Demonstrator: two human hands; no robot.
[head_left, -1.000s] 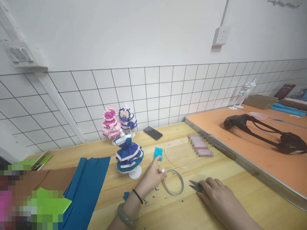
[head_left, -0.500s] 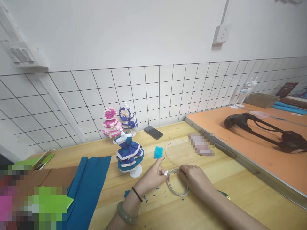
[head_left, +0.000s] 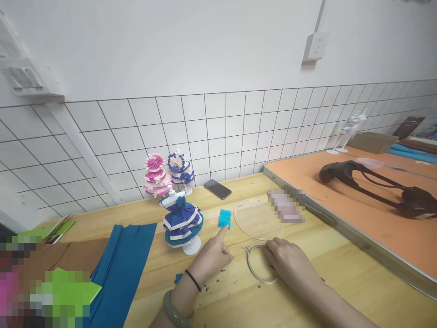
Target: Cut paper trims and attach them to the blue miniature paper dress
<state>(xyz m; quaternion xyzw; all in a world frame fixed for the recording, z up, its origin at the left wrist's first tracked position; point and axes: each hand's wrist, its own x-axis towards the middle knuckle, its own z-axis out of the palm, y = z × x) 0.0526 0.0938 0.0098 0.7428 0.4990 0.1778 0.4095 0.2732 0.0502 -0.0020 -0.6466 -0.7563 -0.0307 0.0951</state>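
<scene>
My left hand [head_left: 212, 256] has its index finger stretched out, the tip at the lower edge of a small bright-blue pleated piece [head_left: 224, 217]. The other fingers are curled, and I see nothing in them. My right hand [head_left: 290, 257] closes on the right side of a thin, pale ring, which looks like a roll of tape [head_left: 251, 264]; a small end sticks out at its upper left. Beyond it lies a clear round disc [head_left: 254, 218]. A small model in a blue ruffled dress [head_left: 182, 218] stands left of the blue piece.
Two more dressed figures, one pink [head_left: 157, 175], stand behind. A phone [head_left: 217, 189] lies near the wall. Blue fabric [head_left: 124, 269] and brown fabric [head_left: 75, 255] cover the left. Blue scraps [head_left: 206, 288] litter the front. A metal-edged orange board [head_left: 368, 218] bears a dark strapped object [head_left: 378, 189].
My left index finger has moved onto the blue piece, and the white bit at its thumb is gone from there. My right hand has shifted slightly right with the tape roll.
</scene>
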